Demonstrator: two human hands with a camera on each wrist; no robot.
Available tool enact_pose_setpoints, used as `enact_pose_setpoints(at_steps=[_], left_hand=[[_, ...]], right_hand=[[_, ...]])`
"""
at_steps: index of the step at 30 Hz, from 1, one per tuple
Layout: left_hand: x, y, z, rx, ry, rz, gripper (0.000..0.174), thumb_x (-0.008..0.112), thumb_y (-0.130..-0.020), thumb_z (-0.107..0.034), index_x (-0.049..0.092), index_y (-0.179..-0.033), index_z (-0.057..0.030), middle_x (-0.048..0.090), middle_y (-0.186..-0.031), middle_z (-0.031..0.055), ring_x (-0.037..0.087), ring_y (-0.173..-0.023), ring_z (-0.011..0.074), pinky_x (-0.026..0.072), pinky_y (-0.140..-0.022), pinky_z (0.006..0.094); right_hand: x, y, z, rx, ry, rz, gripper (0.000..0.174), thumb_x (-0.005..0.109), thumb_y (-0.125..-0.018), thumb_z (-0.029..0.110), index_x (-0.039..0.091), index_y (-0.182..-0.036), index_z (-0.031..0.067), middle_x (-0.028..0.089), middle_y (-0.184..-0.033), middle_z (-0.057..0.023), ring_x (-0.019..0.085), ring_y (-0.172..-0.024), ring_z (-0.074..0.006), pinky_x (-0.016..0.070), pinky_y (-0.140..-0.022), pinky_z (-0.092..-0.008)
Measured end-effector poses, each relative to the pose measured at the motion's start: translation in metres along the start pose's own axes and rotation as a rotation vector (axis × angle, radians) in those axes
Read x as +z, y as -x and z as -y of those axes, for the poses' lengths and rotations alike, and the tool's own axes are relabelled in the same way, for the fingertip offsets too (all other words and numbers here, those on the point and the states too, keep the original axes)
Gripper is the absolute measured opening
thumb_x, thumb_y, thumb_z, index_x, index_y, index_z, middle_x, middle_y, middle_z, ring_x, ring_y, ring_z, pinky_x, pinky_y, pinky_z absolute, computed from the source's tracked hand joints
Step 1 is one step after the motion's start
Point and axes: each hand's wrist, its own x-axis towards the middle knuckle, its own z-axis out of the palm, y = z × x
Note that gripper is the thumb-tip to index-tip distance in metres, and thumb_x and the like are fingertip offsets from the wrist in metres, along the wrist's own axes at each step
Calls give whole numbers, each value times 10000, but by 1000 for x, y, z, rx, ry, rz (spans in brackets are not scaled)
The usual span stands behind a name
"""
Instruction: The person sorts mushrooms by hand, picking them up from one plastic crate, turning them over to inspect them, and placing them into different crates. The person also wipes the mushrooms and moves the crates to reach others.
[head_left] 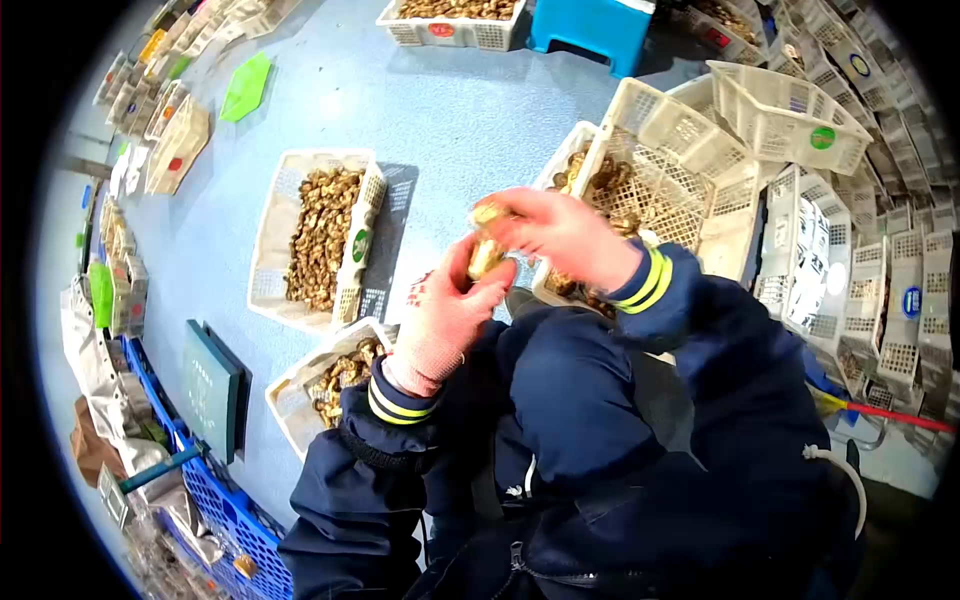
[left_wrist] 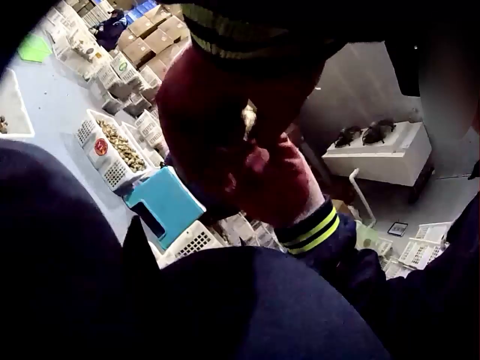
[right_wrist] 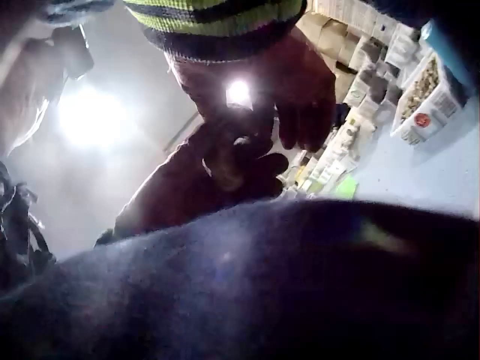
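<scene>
Left of your fingers, a white basket (head_left: 268, 250) of brown pieces sits on the blue floor (head_left: 450, 120). Between your hands is a small tan mushroom (head_left: 487, 255). Your gloved left hand (head_left: 445, 320) grips it from below, and your right hand (head_left: 560, 235) pinches its top. Right of the fingers leans a tilted white crate (head_left: 668, 135).
</scene>
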Motion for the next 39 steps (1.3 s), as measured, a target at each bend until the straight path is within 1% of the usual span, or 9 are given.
enact_pose_setpoints(at_steps=[1,5,12,14,17,22,29,34,39], left_hand=[[-6,-1,6,25,-56,-19,292,605,-842,-189,557,-1080,-27,558,-781,-7,443,-689,46,390,-601,223],[-41,17,8,27,205,-124,208,539,-854,-142,568,-989,15,632,-868,86,578,-731,121,442,-639,231],[-133,54,88,-148,226,-305,310,509,-890,-258,575,-974,32,639,-859,115,624,-736,185,479,-626,260],[-161,91,147,-378,251,-435,347,528,-881,-306,566,-1027,7,635,-904,99,623,-791,185,488,-651,260],[-193,143,237,-492,398,-448,380,546,-868,-343,531,-1083,-29,618,-979,97,614,-870,212,503,-702,317],[-190,163,261,-709,466,-575,292,519,-883,-296,549,-1018,-38,623,-949,108,624,-827,240,524,-681,367],[-194,125,255,-548,419,-534,280,529,-893,-269,546,-1058,-43,614,-954,86,612,-831,200,511,-673,325],[-221,132,324,-370,318,-202,216,534,-888,-246,516,-994,-59,593,-1021,106,581,-920,246,489,-786,395],[-205,158,300,-498,313,-429,240,573,-863,-262,535,-1020,-84,616,-978,80,606,-843,229,499,-682,354]], right_hand=[[11,-8,0,-93,252,-16,457,587,-853,319,503,-1172,3,580,-1032,-87,543,-951,-160,422,-841,-266],[-13,-6,-6,7,-311,-15,456,559,-876,274,475,-1223,-11,584,-1051,-74,555,-953,-140,450,-793,-247],[-180,4,-110,159,-70,-666,299,477,-867,160,563,-1112,11,625,-943,-71,585,-808,-115,472,-710,-250],[-239,-3,-166,522,420,-537,362,504,-845,253,555,-1126,32,625,-999,-97,598,-867,-168,472,-756,-287],[-247,-28,-221,579,912,-542,492,493,-813,385,526,-1190,72,595,-1069,-186,548,-1008,-334,417,-878,-385],[-228,-70,-258,1085,1397,-103,515,322,-913,285,279,-1367,47,334,-1395,-128,335,-1277,-250,287,-1045,-343],[-248,-18,-256,567,725,-626,407,600,-725,177,585,-1110,45,638,-975,-139,599,-871,-228,454,-777,-315],[-242,3,-209,666,948,-549,381,527,-791,271,572,-1141,128,612,-1050,-134,574,-964,-284,437,-851,-349],[-221,-28,-206,681,1442,-103,454,539,-811,298,479,-1245,179,482,-1263,-110,478,-1129,-272,411,-916,-370]])
